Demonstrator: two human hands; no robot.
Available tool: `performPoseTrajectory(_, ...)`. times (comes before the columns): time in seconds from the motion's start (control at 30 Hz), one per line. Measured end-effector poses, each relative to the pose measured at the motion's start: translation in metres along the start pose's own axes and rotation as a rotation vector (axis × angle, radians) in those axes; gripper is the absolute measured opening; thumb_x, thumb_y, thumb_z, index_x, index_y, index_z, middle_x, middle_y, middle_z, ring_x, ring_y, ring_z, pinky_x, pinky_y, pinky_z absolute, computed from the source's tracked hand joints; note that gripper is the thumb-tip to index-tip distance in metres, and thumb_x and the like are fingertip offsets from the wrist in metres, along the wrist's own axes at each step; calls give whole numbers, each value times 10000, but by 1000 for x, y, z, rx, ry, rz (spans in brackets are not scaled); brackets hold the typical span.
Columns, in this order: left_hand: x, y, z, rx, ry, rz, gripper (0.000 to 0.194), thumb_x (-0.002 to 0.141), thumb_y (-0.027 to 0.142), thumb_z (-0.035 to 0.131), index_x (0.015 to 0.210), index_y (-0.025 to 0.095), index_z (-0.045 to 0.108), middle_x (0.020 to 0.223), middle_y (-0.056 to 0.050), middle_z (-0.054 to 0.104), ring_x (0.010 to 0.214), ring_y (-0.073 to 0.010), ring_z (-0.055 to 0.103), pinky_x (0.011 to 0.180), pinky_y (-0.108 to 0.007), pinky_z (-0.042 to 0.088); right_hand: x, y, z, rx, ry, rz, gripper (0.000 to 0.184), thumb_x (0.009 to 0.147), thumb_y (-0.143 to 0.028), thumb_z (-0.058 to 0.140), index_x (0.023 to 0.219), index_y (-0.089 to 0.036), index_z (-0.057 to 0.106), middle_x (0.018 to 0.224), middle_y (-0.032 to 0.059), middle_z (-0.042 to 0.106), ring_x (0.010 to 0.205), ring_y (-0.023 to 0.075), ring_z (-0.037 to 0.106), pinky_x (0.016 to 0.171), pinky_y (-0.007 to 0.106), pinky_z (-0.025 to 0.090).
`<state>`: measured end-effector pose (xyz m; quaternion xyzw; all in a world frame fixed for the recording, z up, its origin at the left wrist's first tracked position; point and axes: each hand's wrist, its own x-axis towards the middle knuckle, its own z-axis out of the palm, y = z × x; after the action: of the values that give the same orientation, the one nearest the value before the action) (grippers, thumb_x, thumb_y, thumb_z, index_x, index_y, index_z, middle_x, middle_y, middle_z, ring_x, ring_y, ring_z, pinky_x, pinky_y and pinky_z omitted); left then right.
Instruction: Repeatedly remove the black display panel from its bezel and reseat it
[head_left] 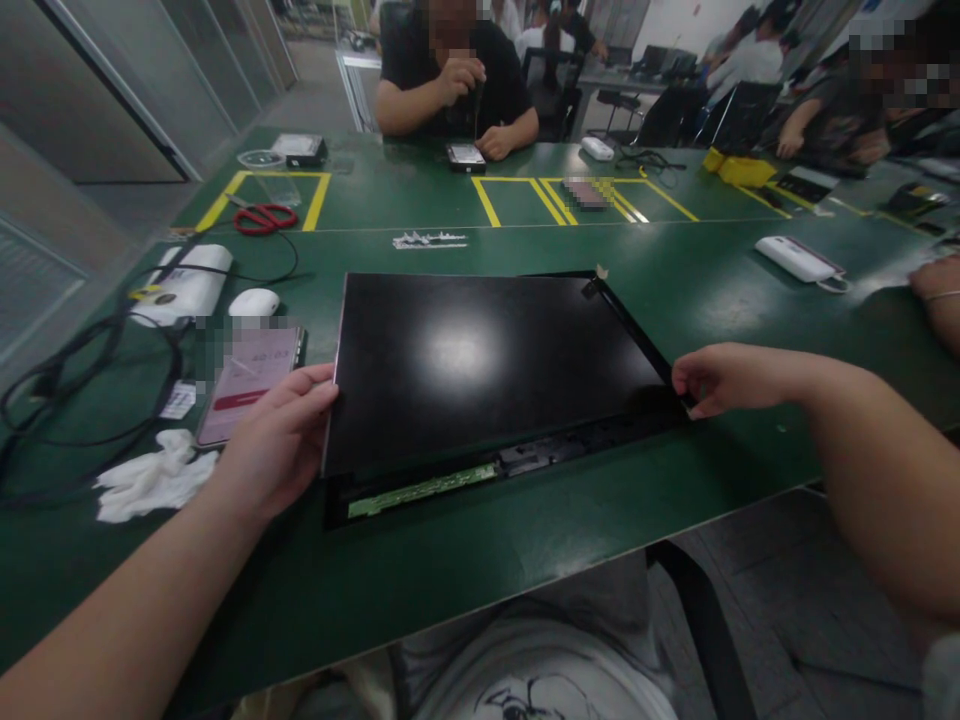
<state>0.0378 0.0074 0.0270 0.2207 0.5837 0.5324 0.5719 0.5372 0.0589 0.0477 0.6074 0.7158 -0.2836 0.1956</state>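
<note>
Screen (465, 380) is sitting over the frame (600, 436) on the tabletop (480, 565), left fingers (319, 397) pinching its left edge. Right fingers (684, 370) are curling at the right corner, can't tell around what. I'd be supporting both sides evenly, sparing the board (424, 490).

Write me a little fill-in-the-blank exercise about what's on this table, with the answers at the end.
1. The display panel between the left hand and the right hand is ____ in color.
2. The scissors have ____ handles.
3. The smartphone with the lit screen lies nearer the ____ hand.
4. The strip-shaped circuit board by the panel's near edge is ____.

Answers: black; red; left; green.
</note>
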Motion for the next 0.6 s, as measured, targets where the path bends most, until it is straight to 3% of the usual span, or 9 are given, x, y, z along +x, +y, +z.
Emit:
performPoseTrajectory(0.17, 3, -1, -5, 15, -25, 4, 267, 736, 13, 655, 954, 133, 753, 657, -22, 764, 430, -154, 666, 412, -207, 568, -9, 9, -4, 128, 4, -44, 303, 753, -409, 684, 1000, -233, 691, 907, 76, 795, 849, 259, 755, 784, 392, 588)
performPoseTrajectory(0.27, 4, -2, -7, 19, -33, 15, 256, 718, 32, 677, 940, 140, 745, 659, -26, 769, 427, -164, 671, 405, -216, 568, -13, 11, -8, 146, 86, -43, 316, 783, -474, 690, 981, -228, 705, 908, 82, 799, 838, 251, 744, 788, 397, 585)
performPoseTrajectory(0.33, 5, -2, -8, 18, -39, 23, 252, 706, 43, 689, 933, 143, 738, 663, -28, 774, 429, -165, 672, 401, -216, 564, -15, 10, -11, 173, 208, -35, 376, 809, -566, 703, 976, -229, 714, 893, 81, 793, 815, 238, 721, 787, 399, 576)
performPoseTrajectory(0.47, 4, -2, -5, 18, -33, 17, 296, 654, 57, 711, 936, 145, 735, 684, -25, 790, 426, -153, 658, 398, -214, 560, -5, 1, -11, 358, 594, -5, 574, 754, -739, 751, 975, -210, 740, 896, 97, 776, 811, 228, 672, 779, 414, 559)
performPoseTrajectory(0.53, 4, -1, -4, 13, -23, 12, 324, 625, 65, 728, 939, 143, 735, 693, -24, 797, 437, -150, 661, 405, -216, 567, 9, -4, -5, 464, 779, -8, 564, 737, -721, 777, 976, -210, 748, 954, 113, 787, 853, 241, 673, 811, 432, 566)
performPoseTrajectory(0.6, 4, -1, -4, 6, -21, 12, 342, 602, 75, 752, 937, 141, 733, 687, -20, 795, 436, -145, 653, 407, -218, 570, 26, -7, 2, 528, 870, -6, 477, 763, -637, 771, 1000, -223, 759, 1025, 124, 798, 920, 273, 704, 900, 479, 584)
